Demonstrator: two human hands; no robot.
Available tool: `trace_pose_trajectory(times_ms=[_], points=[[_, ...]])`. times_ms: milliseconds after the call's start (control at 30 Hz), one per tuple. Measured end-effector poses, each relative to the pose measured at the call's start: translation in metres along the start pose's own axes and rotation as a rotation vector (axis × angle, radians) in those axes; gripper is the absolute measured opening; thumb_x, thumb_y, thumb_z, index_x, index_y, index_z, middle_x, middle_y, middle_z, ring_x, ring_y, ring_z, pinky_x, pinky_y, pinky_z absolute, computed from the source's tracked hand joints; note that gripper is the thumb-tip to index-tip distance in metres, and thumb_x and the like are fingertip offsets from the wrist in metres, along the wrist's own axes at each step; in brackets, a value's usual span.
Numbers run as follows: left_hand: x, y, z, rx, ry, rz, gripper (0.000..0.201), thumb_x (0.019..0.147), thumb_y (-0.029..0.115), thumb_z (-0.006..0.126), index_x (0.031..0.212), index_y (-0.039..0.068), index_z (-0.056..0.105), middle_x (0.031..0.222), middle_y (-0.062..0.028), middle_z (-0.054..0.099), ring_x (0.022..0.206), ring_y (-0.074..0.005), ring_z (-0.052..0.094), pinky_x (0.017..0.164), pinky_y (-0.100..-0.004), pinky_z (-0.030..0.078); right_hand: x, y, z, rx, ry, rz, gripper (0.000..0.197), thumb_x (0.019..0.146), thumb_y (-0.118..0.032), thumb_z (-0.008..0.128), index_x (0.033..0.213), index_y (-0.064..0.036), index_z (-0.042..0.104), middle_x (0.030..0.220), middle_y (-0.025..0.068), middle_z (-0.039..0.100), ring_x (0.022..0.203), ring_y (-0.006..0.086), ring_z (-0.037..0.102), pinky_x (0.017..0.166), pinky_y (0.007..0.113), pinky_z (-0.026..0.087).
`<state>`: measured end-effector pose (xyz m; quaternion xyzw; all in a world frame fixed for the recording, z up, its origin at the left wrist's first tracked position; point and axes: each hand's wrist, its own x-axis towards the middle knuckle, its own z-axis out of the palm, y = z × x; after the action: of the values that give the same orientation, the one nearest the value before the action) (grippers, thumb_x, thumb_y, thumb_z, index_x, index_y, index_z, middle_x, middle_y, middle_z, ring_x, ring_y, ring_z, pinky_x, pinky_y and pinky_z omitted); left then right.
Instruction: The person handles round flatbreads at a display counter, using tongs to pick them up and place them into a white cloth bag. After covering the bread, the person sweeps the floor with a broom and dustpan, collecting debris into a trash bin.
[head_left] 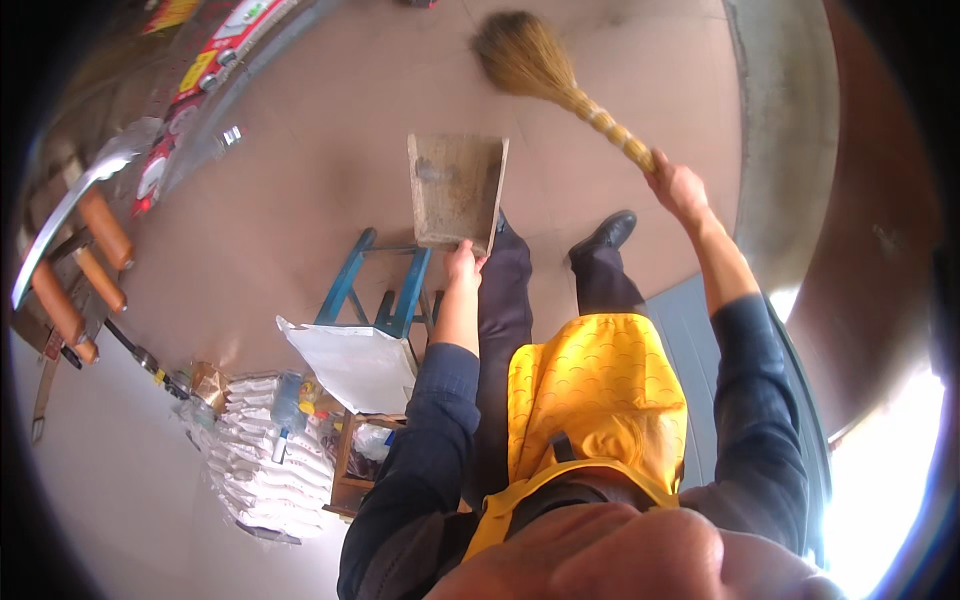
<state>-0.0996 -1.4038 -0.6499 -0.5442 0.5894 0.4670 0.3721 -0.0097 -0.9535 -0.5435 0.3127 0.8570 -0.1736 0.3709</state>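
Straw-bristled broom (pixel 545 75) clamped in right hand (pixel 678 187); left hand (pixel 463 264) grips flat wooden dustpan (pixel 456 190) over the tan floor (pixel 320 180).

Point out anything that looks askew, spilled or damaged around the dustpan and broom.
Nothing is plainly spilled or broken. The left hand holds the worn, stained dustpan by its near edge, and the right hand grips the straw broom by its handle. A white sheet lies loosely, at a slant, beside the blue stool.

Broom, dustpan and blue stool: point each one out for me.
Broom (pixel 524 58): head view, on the straw bristles.
Dustpan (pixel 455 190): head view, middle of the flat pan.
Blue stool (pixel 345 282): head view, on its left leg.
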Motion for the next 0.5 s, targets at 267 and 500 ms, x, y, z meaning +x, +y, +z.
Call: trace_pose_trajectory(times_ms=[267, 500], points=[[-0.081, 0.03, 0.003, 0.016, -0.04, 0.037, 0.029, 0.095, 0.011, 0.063, 0.121, 0.0, 0.057, 0.107, -0.0164, 0.067, 0.081, -0.0282, 0.07, 0.059, -0.0391, 0.061, -0.135, 0.051, -0.092, 0.084, 0.126, 0.051, 0.042, 0.095, -0.036, 0.065, 0.129, -0.0149, 0.055, 0.094, 0.02, 0.072, 0.087, 0.0429, 0.069, 0.075, 0.053, 0.055], [-0.128, 0.062, 0.015, 0.09, -0.015, 0.063, 0.022, 0.097, 0.013, 0.064, 0.114, 0.0, 0.06, 0.109, -0.012, 0.068, 0.09, -0.0274, 0.069, 0.07, -0.0411, 0.062, -0.112, 0.037, -0.255, 0.927, -0.262, 0.159, 0.04, 0.096, -0.039, 0.061, 0.111, -0.0009, 0.062, 0.075, 0.007, 0.061, 0.063, 0.0172, 0.06, 0.058, 0.033, 0.048]])
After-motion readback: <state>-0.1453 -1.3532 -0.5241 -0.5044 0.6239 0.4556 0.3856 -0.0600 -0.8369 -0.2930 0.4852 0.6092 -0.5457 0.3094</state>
